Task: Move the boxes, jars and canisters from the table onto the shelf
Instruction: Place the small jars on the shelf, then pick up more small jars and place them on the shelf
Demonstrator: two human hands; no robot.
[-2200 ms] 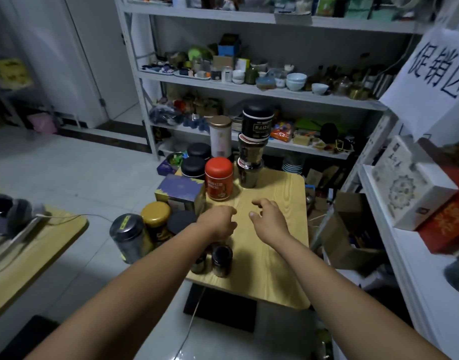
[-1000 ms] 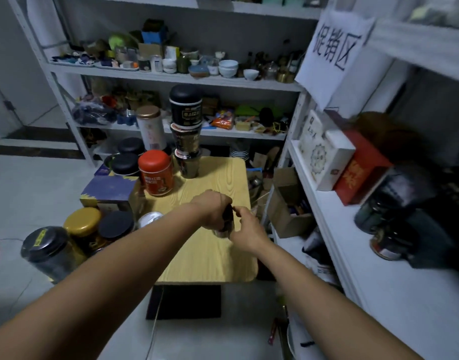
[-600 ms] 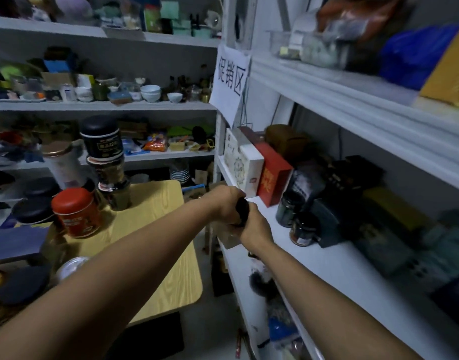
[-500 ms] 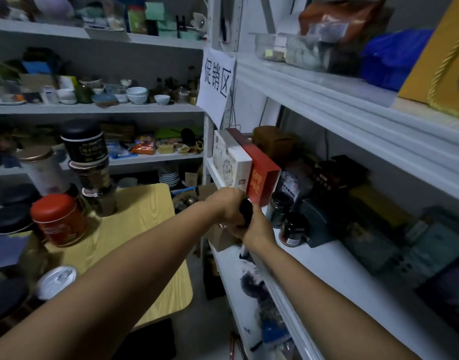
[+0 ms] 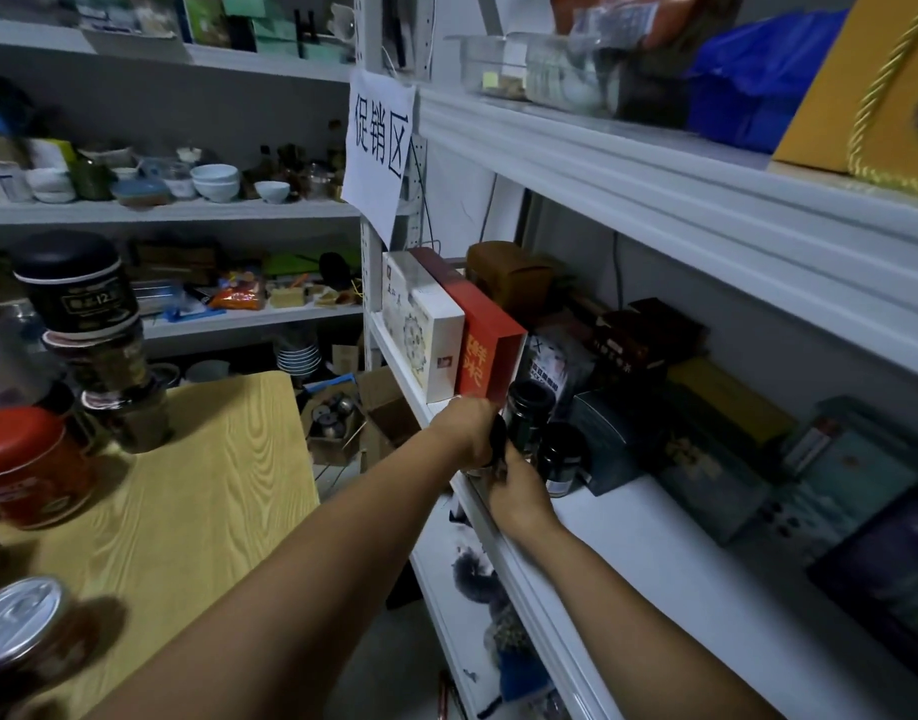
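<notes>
The small jar (image 5: 496,440) is dark, with a black lid. Only a bit of it shows between the two hands. It is at the front edge of the white shelf (image 5: 654,537), just below the red box (image 5: 485,350) and a little in front of it.

The left hand (image 5: 464,428) has its fingers curled round the jar from the left side. The right hand (image 5: 519,491) comes up from below, and its thumb and fingers close on the lower part of the jar. I cannot tell if the jar's bottom is touching the shelf.

Now to count. There is one jar in the hands. Two more dark jars stand on the shelf just right of the red box, a taller one (image 5: 529,413) and a shorter one (image 5: 563,454). One white box (image 5: 425,324) leans against the left side of the red box. One brown box (image 5: 508,272) sits behind the red box.

Far to the left of the red box is the wooden table (image 5: 186,485). On it stand one red canister (image 5: 25,465), one stack of three tins (image 5: 103,356) with a black tin on top, and one can with a silver top (image 5: 20,631).

A white paper sign (image 5: 378,148) hangs above the red box.
</notes>
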